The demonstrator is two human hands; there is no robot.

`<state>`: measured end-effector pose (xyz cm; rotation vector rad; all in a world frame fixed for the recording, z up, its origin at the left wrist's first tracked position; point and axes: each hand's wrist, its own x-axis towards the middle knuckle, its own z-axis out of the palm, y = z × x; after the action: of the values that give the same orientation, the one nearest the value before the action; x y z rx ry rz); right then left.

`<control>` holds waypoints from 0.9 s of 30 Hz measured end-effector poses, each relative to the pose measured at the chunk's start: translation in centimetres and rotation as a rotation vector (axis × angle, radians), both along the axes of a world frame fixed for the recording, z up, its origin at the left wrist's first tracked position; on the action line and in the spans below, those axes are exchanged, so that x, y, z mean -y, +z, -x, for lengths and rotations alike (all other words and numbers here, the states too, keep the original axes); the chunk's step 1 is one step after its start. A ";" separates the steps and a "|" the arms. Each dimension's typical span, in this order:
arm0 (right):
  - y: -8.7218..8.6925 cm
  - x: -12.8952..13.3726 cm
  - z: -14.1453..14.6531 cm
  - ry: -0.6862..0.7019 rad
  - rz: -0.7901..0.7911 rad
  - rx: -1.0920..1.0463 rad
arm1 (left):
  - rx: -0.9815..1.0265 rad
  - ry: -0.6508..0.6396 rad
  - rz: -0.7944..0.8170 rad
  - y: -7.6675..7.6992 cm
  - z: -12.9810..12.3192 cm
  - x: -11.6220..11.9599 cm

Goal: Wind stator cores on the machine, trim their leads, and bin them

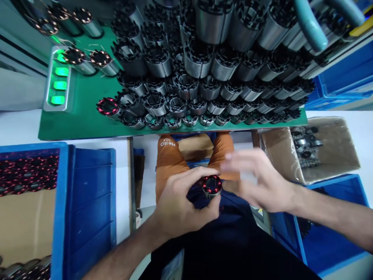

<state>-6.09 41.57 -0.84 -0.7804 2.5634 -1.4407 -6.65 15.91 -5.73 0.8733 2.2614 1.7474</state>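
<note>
My left hand is closed around a small motor stator with red windings, thumb on the near side and fingers over the far side. The stator's ring end faces up, above my lap. Just right of it is my right hand, blurred by motion, with fingers and thumb apart. I see nothing between them; whether its fingertips touch the stator I cannot tell. Another red-wound stator stands on the green bench mat, at the left end of rows of unwound stator cores.
Copper-wound stators stand beside a box with green-lit buttons. At left, a blue crate holds red-wound stators. Right of me are a cardboard box with metal parts and a blue bin. Light-blue handles jut over the cores.
</note>
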 end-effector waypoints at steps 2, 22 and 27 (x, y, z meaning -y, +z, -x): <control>1.0 -0.8 0.7 0.077 -0.032 -0.150 | 0.230 -0.144 -0.030 0.7 0.8 0.7; 2.2 -0.4 1.7 0.135 -0.085 0.191 | -0.378 0.102 0.175 0.9 1.1 0.9; 3.3 -2.3 3.2 0.039 -0.023 0.467 | -0.342 0.092 0.092 0.0 1.1 1.3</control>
<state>-9.32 43.89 2.45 -0.4226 2.1921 -1.3818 -7.71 14.64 -5.73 1.1410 2.6086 1.6172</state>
